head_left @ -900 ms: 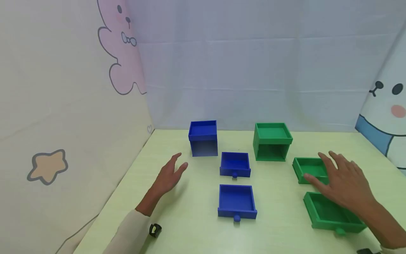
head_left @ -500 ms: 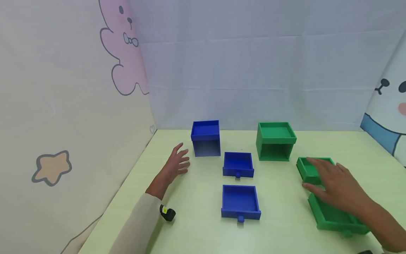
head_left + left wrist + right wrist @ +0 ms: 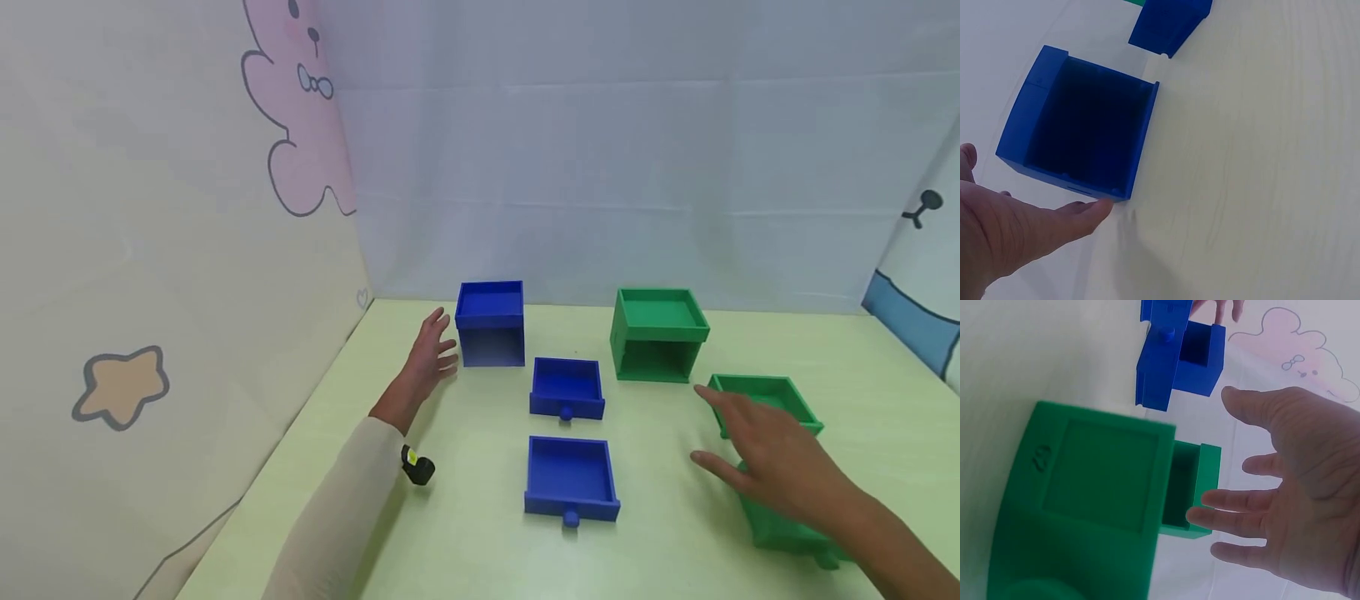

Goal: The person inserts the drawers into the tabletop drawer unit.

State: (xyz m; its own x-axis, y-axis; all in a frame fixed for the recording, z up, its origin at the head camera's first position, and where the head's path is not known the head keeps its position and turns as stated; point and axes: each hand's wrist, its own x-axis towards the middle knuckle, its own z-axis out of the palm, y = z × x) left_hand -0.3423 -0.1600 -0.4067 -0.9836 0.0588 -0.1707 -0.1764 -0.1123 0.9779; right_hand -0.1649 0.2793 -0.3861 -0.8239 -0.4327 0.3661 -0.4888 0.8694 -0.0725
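A blue cabinet shell (image 3: pixel 489 322) with an open front stands at the back. My left hand (image 3: pixel 429 358) is at its left side, fingers extended; in the left wrist view the thumb tip (image 3: pixel 1102 211) lies right at the shell's edge. Two blue drawers, a far one (image 3: pixel 567 406) and a near one (image 3: pixel 572 507), sit in front, knobs toward me. My right hand (image 3: pixel 780 458) hovers with spread fingers over two green drawers, a far one (image 3: pixel 802 408) and a near one (image 3: pixel 780 531), partly covering both. It holds nothing.
A green cabinet shell (image 3: pixel 663 332), also open at the front, stands to the right of the blue one. Curtains (image 3: pixel 600 167) with cartoon prints hang behind and beside the pale table (image 3: pixel 465 550). A small black device (image 3: pixel 417 467) sits at my left sleeve.
My left hand has moved forward to the blue cabinet shell's side. My right hand has shifted slightly left and lower in the view over the green drawers. The drawers stay in place.
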